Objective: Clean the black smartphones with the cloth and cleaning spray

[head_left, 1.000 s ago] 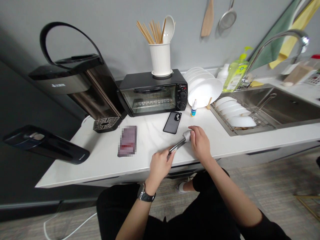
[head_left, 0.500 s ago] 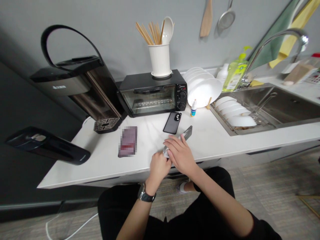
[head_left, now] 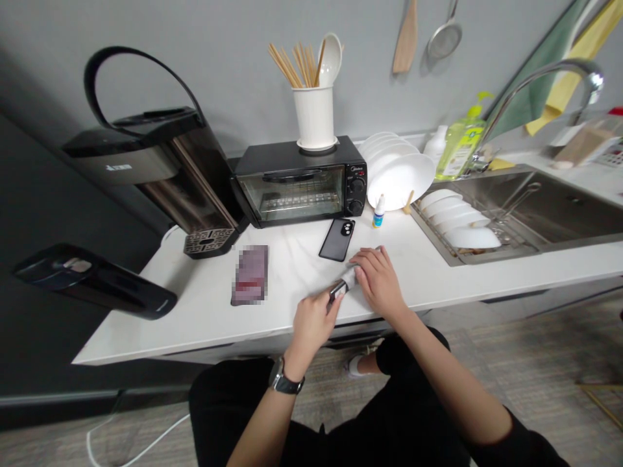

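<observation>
So, phone [head_left: 337,291]: dark, slim, tilted, near the near edge of the surface [head_left: 204,332], roughly mid-scene. Can't tell if any of it touches down. Left end is in the left hand [head_left: 314,319], grip closed on it, thumb on the near side. Right end is covered by grey cloth [head_left: 350,276]. Right hand [head_left: 377,277] is closed over that cloth, fingers bent across the far side, so its grip holds cloth against phone. How hard it presses, can't tell. Left wrist carries a watch [head_left: 286,381].

Just beyond the hands: phone case [head_left: 337,240], flat on the surface, camera cutouts at its far end. Small dropper bottle [head_left: 378,213] upright, farther right. To the left, a purplish slab [head_left: 250,275] lies flat; its face is pixelated, no detail readable.

Farther out: black toaster oven [head_left: 292,162] behind the case, white cup [head_left: 314,117] on top with chopsticks [head_left: 300,68] and a white spoon [head_left: 331,59]. Right of the oven, white plates [head_left: 399,180] on edge. Far right, steel sink [head_left: 579,211] with white bowls [head_left: 455,217] racked at its left side. Far left, tall dispenser [head_left: 146,162]; nearer, a dark flask [head_left: 107,285].
</observation>
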Available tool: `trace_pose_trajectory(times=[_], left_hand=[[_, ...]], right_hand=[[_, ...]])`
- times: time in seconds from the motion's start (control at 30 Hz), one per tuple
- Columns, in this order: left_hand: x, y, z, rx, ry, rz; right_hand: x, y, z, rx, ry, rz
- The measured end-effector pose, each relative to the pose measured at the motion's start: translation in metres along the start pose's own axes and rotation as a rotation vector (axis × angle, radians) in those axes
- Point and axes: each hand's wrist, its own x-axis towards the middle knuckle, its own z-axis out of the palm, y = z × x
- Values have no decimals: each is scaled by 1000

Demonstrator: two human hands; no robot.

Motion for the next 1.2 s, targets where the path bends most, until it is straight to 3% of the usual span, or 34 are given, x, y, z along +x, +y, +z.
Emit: trace_pose_trajectory(times=[0.3,0.47,0.7,0.87,1.07,1.2], left_hand=[[1,-2,3,30,26,6],[1,-2,3,17,29,13],[4,-4,4,92,-62,-9],[3,-8,8,179,-124,22],[3,-5,4,135,-80,-37],[2,-2,2,35,0,12]], right_hand=[[2,19,4,-40,97,214],[-3,0,7,-102,91,137],[-15,-43,14,22,-61,-94],[-15,-44,14,59,-146,-286],[-8,-21,7,16,-111,-194],[-5,-6,4,-14,-61,-103]])
